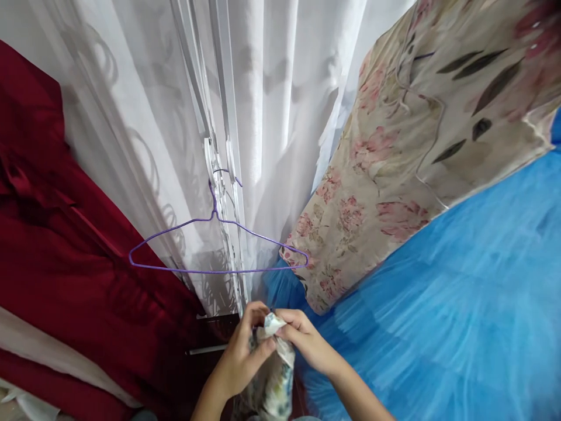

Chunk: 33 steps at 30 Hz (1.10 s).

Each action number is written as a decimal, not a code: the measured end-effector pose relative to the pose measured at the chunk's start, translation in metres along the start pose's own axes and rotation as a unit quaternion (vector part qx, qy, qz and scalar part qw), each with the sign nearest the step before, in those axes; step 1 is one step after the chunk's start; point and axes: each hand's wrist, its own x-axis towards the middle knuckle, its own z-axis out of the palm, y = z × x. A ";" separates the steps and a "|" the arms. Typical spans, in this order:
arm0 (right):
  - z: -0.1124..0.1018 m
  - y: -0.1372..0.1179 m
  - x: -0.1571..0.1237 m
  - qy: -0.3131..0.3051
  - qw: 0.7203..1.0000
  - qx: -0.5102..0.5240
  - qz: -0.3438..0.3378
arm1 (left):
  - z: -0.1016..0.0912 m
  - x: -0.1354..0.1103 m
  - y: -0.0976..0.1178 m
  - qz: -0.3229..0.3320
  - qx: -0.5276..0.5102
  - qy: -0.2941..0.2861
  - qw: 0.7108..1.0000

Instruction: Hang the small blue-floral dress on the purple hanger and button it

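Both hands gripped a bunched printed cloth beneath a purple wire hanger.

At 6 o'clock in the view, the left hand [243, 358] and right hand [305, 341] met around the printed cloth [280, 386], a white piece with blue-green patterning that hung down between the wrists. The left fingers [253, 313] curled over its top while the thumb pressed against its side. The right fingers [287, 320] were pressed together, pinching the upper edge from the other side. Just above the hands, toward 12 o'clock, the purple wire hanger [219, 272] hung empty against a sheer white curtain [272, 117]. Dark red fabric [65, 263] filled the 9 o'clock side. A floral fabric [394, 164] draped down from 2 o'clock, and blue tulle [460, 304] spread across 4 o'clock, near the right forearm.
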 end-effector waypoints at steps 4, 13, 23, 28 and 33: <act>-0.047 -0.033 -0.019 0.055 0.993 -0.084 -0.054 | 0.015 -0.015 -0.025 -0.096 0.090 -0.055 0.990; -0.115 -0.106 0.093 0.146 0.960 -0.146 -0.191 | -0.036 0.001 0.031 0.045 0.076 0.034 0.996; -0.059 -0.098 0.150 -0.137 0.989 0.050 -0.017 | -0.162 -0.007 0.029 0.053 0.206 0.199 0.957; -0.056 -0.105 0.138 -0.087 0.995 0.035 0.034 | -0.254 -0.003 0.006 0.112 0.407 0.058 0.905; -0.060 -0.108 0.134 -0.048 0.998 -0.014 0.039 | -0.314 0.020 0.009 0.147 0.496 0.066 0.854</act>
